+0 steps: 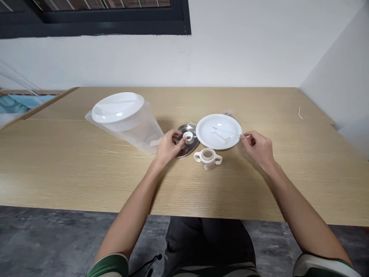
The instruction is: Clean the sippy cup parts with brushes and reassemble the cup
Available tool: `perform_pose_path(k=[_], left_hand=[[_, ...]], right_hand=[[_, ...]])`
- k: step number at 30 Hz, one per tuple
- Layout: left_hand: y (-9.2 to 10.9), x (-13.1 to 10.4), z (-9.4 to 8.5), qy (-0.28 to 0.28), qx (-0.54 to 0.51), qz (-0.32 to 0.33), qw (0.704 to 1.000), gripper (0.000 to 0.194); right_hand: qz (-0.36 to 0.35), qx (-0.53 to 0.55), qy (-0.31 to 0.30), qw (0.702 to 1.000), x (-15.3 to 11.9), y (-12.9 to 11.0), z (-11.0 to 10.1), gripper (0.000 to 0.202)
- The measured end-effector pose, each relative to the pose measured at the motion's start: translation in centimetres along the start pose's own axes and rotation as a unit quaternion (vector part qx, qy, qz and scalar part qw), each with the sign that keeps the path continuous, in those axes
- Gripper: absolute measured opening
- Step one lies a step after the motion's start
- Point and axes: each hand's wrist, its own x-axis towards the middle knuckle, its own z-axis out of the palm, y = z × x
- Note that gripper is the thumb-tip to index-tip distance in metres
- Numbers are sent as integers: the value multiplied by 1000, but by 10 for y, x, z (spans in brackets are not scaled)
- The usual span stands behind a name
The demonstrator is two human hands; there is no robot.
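My left hand (168, 145) is over the round metal tray (192, 145), its thumb and fingers apart at the left edge of a small white ring (188, 137). Whether they touch the ring, I cannot tell. My right hand (258, 148) pinches the end of a thin rod (232, 133), which stretches left over the white plate (201, 139) to a narrow pale tip. A white spoon-like piece (220, 135) lies on that plate. Just in front stands a small clear cup with a white two-handled collar (208, 154), open at the top.
A large translucent pitcher with a white lid (118, 107) stands left of the tray, seen tilted. Behind the plate is a small greyish bundle (230, 114). A short white strip (300, 113) lies at the far right of the wooden table (86, 169). A wall rises behind.
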Motion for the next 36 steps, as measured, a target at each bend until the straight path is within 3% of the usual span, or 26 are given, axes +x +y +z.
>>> perform_pose_path(k=[4, 8, 16, 21, 23, 25, 28, 32, 36], left_hand=[[2, -2, 1, -14, 28, 3, 1000, 39], [4, -2, 1, -13, 46, 10, 999, 34], [3, -4, 6, 21, 21, 61, 998, 29], [28, 3, -1, 41, -40, 121, 991, 28], [49, 14, -2, -15, -63, 156, 986, 29], [73, 30, 1, -137, -64, 177, 973, 31], [105, 55, 16, -298, -18, 223, 928, 29], [126, 76, 47, -393, 93, 279, 871, 37], [130, 80, 71, -414, 194, 325, 828, 49]], right_hand=[[-20, -13, 22, 999, 0, -1, 2, 31], [22, -18, 56, 998, 4, 6, -2, 28], [39, -14, 34, 999, 7, 15, 2, 29], [35, -1, 63, 997, 9, 14, 2, 28], [35, 0, 63, 997, 10, 15, 2, 27], [37, 0, 62, 997, 11, 16, 1, 26], [42, 3, 68, 997, 13, 18, 0, 26], [51, 15, 76, 996, 15, 18, -3, 25], [57, 17, 70, 996, 16, 17, -3, 23]])
